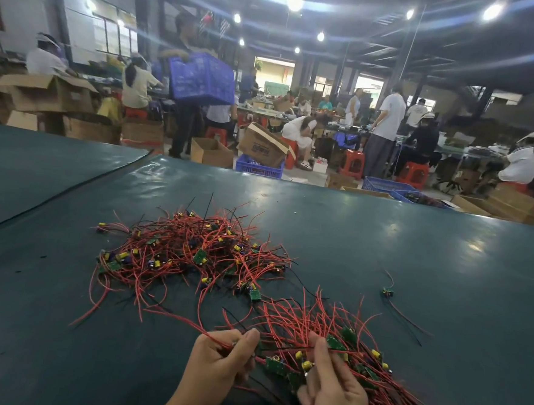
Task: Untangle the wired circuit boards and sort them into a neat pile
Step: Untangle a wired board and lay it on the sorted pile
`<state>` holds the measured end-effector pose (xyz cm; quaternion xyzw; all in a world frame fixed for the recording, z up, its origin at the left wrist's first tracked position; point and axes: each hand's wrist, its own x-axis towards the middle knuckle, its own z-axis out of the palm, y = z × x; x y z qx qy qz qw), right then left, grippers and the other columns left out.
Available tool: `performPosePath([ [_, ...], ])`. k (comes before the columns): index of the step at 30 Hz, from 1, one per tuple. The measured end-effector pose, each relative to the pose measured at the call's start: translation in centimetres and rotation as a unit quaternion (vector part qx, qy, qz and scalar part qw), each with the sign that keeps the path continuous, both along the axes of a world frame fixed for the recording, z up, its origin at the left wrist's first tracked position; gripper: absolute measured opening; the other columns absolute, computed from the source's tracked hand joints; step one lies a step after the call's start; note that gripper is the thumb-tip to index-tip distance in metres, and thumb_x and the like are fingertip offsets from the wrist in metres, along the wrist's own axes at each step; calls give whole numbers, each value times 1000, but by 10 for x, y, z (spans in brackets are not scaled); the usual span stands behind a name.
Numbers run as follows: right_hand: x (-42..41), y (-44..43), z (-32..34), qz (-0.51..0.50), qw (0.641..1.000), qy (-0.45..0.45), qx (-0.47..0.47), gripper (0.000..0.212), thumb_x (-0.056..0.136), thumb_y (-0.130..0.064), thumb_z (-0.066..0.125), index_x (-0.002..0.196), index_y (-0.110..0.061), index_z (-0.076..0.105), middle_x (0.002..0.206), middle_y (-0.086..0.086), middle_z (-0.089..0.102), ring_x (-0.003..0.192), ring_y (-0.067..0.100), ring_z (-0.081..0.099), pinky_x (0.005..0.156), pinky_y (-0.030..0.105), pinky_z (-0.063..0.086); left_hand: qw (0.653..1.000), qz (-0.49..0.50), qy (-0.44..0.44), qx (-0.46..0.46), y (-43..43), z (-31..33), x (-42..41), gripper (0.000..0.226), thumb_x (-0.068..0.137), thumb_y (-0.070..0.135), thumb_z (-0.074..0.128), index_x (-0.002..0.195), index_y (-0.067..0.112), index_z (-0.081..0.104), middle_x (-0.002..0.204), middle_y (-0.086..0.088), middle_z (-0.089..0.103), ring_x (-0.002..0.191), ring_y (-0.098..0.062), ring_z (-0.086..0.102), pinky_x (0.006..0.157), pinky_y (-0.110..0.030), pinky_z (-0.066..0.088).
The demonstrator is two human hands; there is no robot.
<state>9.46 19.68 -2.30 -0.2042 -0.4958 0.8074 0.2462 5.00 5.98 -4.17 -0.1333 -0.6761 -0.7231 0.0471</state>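
Note:
A tangled heap of small green circuit boards with red and black wires lies on the dark green table, ahead of me and slightly left. A second bundle of wired boards lies at the near edge, with its wires fanning up and to the right. My left hand pinches a red wire between thumb and fingertips. My right hand curls round the near bundle, thumb pressed on the boards. One lone wired board lies apart on the right.
The table's far edge runs across the middle of the view. Beyond it stand cardboard boxes, blue crates and red stools, with several people working at benches. A person carries a blue crate at the back left.

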Motion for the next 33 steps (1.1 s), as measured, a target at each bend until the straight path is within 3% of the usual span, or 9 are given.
performPosePath([
  [5,0,-1,-4,-3,1000,23,20,20,83,-17,63,73,-20,80,49,5,56,28,9,30,31,18,27,999,18,-30,41,-2,0,-1,48,88,34,63,46,11,59,46,-12,55,43,-20,50,46,-27,40],
  [8,0,-7,-5,-3,999,32,43,20,82,-17,62,73,-21,80,56,7,62,29,10,32,31,17,28,995,8,-70,75,-5,1,-3,33,85,24,60,55,10,63,55,-12,59,49,-20,53,47,-26,45],
  [12,3,-6,-3,-6,996,49,67,18,77,-21,63,71,-22,80,53,11,62,29,9,33,31,17,29,993,7,-87,76,-5,1,-3,30,74,32,63,61,6,71,60,-14,63,50,-19,54,48,-25,46],
  [16,6,-10,-7,16,991,65,113,16,75,-10,65,71,-17,80,52,13,63,29,11,35,32,18,30,935,33,-233,267,-3,2,-7,22,72,25,64,65,5,67,58,-14,63,41,-14,55,36,-21,45],
  [19,11,-11,-7,85,981,74,156,19,79,-16,61,77,-18,80,54,16,61,31,15,36,33,18,30,894,17,-278,350,-10,3,-10,32,77,34,61,76,3,70,62,-8,66,43,-12,60,37,-19,47],
  [23,13,-7,-10,130,984,67,101,37,82,-28,46,81,-11,79,63,15,64,32,16,40,31,18,31,847,-31,-303,436,-25,5,-15,38,79,35,59,84,1,77,59,0,59,45,-6,57,41,-16,49],
  [27,11,-10,-10,127,985,45,107,38,80,-31,47,81,-8,77,57,13,62,33,17,41,31,20,31,861,-8,-295,415,-26,3,-18,28,77,32,60,90,8,55,51,2,53,40,-7,42,40,-17,44],
  [29,10,-10,-10,119,987,37,102,38,80,-32,48,77,-8,78,52,11,57,32,16,38,31,21,30,865,6,-295,405,-23,4,-19,29,74,35,61,83,10,50,48,3,49,37,-6,38,38,-17,39],
  [33,8,-11,-11,117,990,23,71,38,80,-34,49,76,-10,79,42,8,39,29,13,27,33,18,24,839,-30,-305,449,-24,7,-17,28,69,39,64,70,17,45,45,6,38,30,-4,30,34,-16,25],
])
